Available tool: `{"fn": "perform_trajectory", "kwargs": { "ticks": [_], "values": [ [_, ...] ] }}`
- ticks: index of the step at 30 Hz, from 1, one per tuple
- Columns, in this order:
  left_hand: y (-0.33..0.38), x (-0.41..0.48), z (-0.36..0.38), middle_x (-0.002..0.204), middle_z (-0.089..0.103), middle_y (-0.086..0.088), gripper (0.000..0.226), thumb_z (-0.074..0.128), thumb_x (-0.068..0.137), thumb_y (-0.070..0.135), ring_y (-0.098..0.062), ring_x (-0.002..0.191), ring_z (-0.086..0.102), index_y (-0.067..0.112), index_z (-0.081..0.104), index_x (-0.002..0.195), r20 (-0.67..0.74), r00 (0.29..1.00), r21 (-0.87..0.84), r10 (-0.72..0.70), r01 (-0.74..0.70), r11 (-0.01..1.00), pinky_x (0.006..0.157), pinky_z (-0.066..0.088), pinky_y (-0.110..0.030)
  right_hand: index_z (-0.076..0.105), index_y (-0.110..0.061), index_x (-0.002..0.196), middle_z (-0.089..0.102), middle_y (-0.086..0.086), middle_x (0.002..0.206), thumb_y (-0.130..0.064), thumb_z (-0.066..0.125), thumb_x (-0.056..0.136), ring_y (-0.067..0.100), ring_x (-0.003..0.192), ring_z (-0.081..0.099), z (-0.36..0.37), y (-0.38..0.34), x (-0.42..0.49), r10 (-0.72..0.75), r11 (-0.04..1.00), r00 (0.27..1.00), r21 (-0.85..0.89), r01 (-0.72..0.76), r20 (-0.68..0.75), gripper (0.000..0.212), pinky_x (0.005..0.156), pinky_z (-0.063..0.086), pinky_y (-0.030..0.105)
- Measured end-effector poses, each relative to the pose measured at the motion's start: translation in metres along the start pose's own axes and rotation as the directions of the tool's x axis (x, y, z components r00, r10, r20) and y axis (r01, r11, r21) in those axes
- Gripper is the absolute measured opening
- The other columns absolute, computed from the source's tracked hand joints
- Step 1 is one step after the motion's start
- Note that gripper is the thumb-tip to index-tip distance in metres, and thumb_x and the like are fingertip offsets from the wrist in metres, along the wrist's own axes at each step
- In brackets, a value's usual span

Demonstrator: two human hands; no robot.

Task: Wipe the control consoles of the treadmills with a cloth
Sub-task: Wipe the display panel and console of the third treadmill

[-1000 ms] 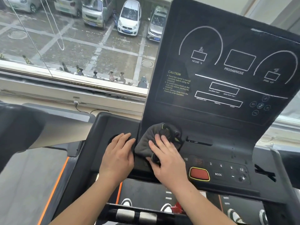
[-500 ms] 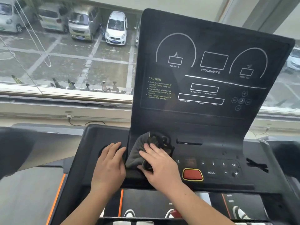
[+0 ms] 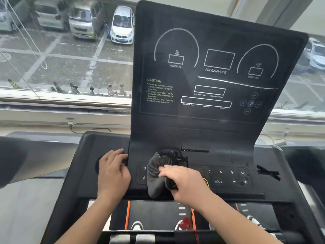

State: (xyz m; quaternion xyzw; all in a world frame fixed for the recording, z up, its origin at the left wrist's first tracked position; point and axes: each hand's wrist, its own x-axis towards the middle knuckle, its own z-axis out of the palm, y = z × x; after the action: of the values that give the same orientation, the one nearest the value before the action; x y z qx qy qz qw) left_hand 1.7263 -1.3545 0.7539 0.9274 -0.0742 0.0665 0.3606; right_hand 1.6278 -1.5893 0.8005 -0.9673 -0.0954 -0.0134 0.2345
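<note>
A black treadmill console (image 3: 219, 81) with white display outlines rises in front of me, and its button panel (image 3: 228, 176) lies below it. My right hand (image 3: 184, 184) presses a bunched dark grey cloth (image 3: 158, 175) onto the left half of the button panel, covering the red stop button. The fingers lie over the cloth and the thumb side curls round its lower edge. My left hand (image 3: 112, 171) rests with relaxed fingers on the console's left tray, beside the display's lower left corner. It holds nothing.
A window (image 3: 66, 50) behind the console looks down on parked cars. Dark handrail ends (image 3: 12, 159) flank the console on the left and on the right (image 3: 306, 164). The treadmill belt (image 3: 158, 215) and a red safety clip (image 3: 184, 222) show below.
My right hand has slid the cloth to the right along the button panel, uncovering buttons at the panel's left end and covering the red stop button. The left hand has stayed on the left tray.
</note>
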Motion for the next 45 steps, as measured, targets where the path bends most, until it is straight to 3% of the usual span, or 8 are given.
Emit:
{"fn": "perform_trajectory", "kwargs": {
  "ticks": [7, 10, 14, 20, 24, 31, 41, 45],
  "values": [
    [0.021, -0.006, 0.017, 0.137, 0.067, -0.004, 0.039, 0.051, 0.088, -0.016, -0.03, 0.142, 0.044, 0.004, 0.074, 0.111, -0.042, 0.975, -0.077, -0.217, 0.213, 0.974, 0.118, 0.025, -0.03, 0.073, -0.037, 0.116, 0.066, -0.029, 0.133, -0.012, 0.059, 0.066, -0.021, 0.13, 0.043, -0.032, 0.038, -0.039, 0.205, 0.979, 0.979, -0.005, -0.205, 0.016, 0.058, 0.11, 0.039, 0.009],
    [0.019, -0.013, 0.019, 0.142, 0.065, -0.005, 0.036, 0.051, 0.094, -0.013, -0.029, 0.144, 0.044, 0.002, 0.074, 0.118, -0.049, 0.982, -0.071, -0.185, 0.181, 0.981, 0.116, 0.024, -0.027, 0.074, -0.04, 0.114, 0.072, -0.025, 0.125, -0.02, 0.065, 0.069, -0.004, 0.122, 0.064, -0.038, 0.044, -0.047, 0.348, 0.937, 0.933, 0.009, -0.348, -0.09, 0.049, 0.095, 0.058, 0.027],
    [0.025, -0.014, 0.022, 0.144, 0.063, -0.006, 0.036, 0.051, 0.096, -0.009, -0.028, 0.143, 0.044, 0.002, 0.072, 0.122, -0.058, 0.978, -0.039, -0.199, 0.197, 0.98, 0.119, 0.025, -0.029, 0.077, -0.029, 0.099, 0.08, -0.007, 0.096, -0.019, 0.083, 0.056, 0.023, 0.084, 0.077, -0.016, 0.004, -0.022, 0.442, 0.879, 0.878, -0.106, -0.465, -0.183, 0.045, 0.06, 0.057, 0.03],
    [0.02, -0.017, 0.015, 0.144, 0.063, 0.0, 0.036, 0.053, 0.098, -0.003, -0.024, 0.138, 0.05, 0.009, 0.073, 0.125, -0.048, 0.978, -0.047, -0.203, 0.2, 0.979, 0.117, 0.035, -0.032, 0.079, -0.029, 0.099, 0.079, -0.006, 0.114, -0.019, 0.092, 0.035, 0.015, 0.104, 0.077, 0.005, -0.02, -0.001, 0.127, 0.982, 0.992, -0.138, -0.129, -0.029, 0.066, 0.073, 0.062, 0.028],
    [0.025, -0.019, 0.013, 0.146, 0.061, 0.012, 0.037, 0.052, 0.099, 0.004, -0.015, 0.136, 0.051, 0.019, 0.073, 0.126, -0.049, 0.965, -0.054, -0.257, 0.255, 0.966, 0.111, 0.043, -0.037, 0.078, -0.032, 0.103, 0.079, -0.011, 0.11, -0.022, 0.089, 0.044, 0.009, 0.101, 0.077, -0.018, 0.007, -0.019, 0.105, 0.981, 0.994, -0.161, -0.11, -0.039, 0.061, 0.068, 0.063, 0.027],
    [0.033, -0.019, 0.016, 0.147, 0.058, 0.017, 0.038, 0.05, 0.098, 0.006, -0.014, 0.136, 0.049, 0.022, 0.071, 0.126, -0.059, 0.949, -0.043, -0.311, 0.309, 0.95, 0.109, 0.042, -0.036, 0.068, -0.032, 0.111, 0.077, -0.001, 0.093, -0.039, 0.068, 0.081, 0.029, 0.09, 0.075, -0.073, 0.036, -0.05, 0.547, 0.733, 0.83, -0.417, -0.538, -0.109, 0.031, 0.063, 0.044, 0.032],
    [0.03, -0.019, 0.015, 0.147, 0.059, 0.014, 0.039, 0.052, 0.097, 0.004, -0.016, 0.134, 0.051, 0.02, 0.072, 0.126, -0.055, 0.955, -0.023, -0.293, 0.292, 0.956, 0.107, 0.044, -0.038, 0.059, -0.011, 0.119, 0.07, 0.012, 0.117, -0.027, 0.06, 0.094, 0.034, 0.107, 0.069, -0.013, -0.074, 0.034, 0.273, 0.881, 0.938, -0.448, -0.154, 0.213, 0.03, 0.07, 0.035, 0.038],
    [0.032, -0.02, 0.015, 0.147, 0.06, 0.011, 0.038, 0.054, 0.095, 0.002, -0.018, 0.134, 0.051, 0.018, 0.072, 0.125, -0.053, 0.956, -0.03, -0.288, 0.287, 0.957, 0.107, 0.044, -0.041, 0.067, -0.021, 0.089, 0.075, 0.006, 0.08, -0.045, 0.073, 0.078, 0.03, 0.071, 0.075, -0.038, -0.04, 0.017, 0.217, 0.874, 0.973, -0.461, -0.155, 0.084, 0.027, 0.056, 0.033, 0.032]
  ]
}}
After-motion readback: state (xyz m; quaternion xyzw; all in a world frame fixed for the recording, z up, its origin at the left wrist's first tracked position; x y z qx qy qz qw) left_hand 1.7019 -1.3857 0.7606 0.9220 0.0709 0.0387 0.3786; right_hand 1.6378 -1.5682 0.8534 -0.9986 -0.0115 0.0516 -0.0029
